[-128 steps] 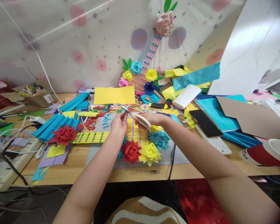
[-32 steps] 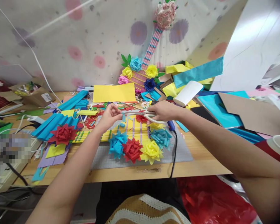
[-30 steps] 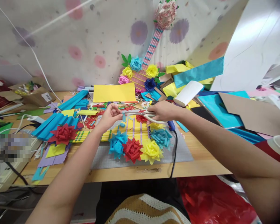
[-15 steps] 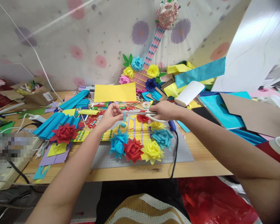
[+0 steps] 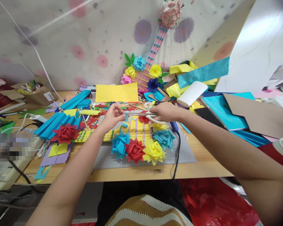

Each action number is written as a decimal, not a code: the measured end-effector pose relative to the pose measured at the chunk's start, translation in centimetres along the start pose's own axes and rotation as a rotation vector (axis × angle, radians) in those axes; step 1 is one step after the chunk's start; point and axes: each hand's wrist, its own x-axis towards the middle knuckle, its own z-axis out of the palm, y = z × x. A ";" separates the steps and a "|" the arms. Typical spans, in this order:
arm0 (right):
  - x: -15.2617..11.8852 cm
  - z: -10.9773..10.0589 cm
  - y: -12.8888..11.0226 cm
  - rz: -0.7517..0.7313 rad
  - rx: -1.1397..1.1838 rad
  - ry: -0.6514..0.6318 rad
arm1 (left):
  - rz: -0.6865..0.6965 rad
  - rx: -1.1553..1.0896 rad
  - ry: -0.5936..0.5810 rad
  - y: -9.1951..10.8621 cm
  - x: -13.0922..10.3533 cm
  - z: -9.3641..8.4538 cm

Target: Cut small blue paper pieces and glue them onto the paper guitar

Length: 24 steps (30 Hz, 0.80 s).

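Note:
My left hand (image 5: 114,115) is closed in a pinch on a small blue strip of paper (image 5: 126,118). My right hand (image 5: 164,112) grips white-handled scissors (image 5: 155,119), their blades pointing left at the strip. Below both hands lies a yellow paper guitar (image 5: 132,127) with purple bars and thin strings. Along its near edge sit a blue flower (image 5: 120,145), a red flower (image 5: 135,151), a yellow flower (image 5: 154,152) and a teal flower (image 5: 164,139). Another red flower (image 5: 65,133) is at the end of the guitar's neck.
A grey cutting mat (image 5: 179,157) lies under the guitar. A blue glue gun (image 5: 174,126) with a black cord is right of it. A pink decorated guitar (image 5: 153,53) leans on the wall behind. Paper scraps, blue crepe paper (image 5: 58,124) and cardboard (image 5: 257,113) crowd the table.
The scissor blades have closed together at the blue strip. Both hands stay in nearly the same place, and the view has shifted slightly.

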 end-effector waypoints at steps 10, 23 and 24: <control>-0.3 -0.1 0.2 0.001 0.045 -0.002 | 0.004 -0.013 0.017 0.0 0.0 0.0; 0.1 -0.1 0.5 -0.010 0.007 -0.006 | -0.024 -0.017 0.048 0.1 0.1 -0.1; 0.0 -0.2 0.5 -0.007 0.008 -0.010 | -0.024 -0.017 0.053 0.1 0.1 -0.1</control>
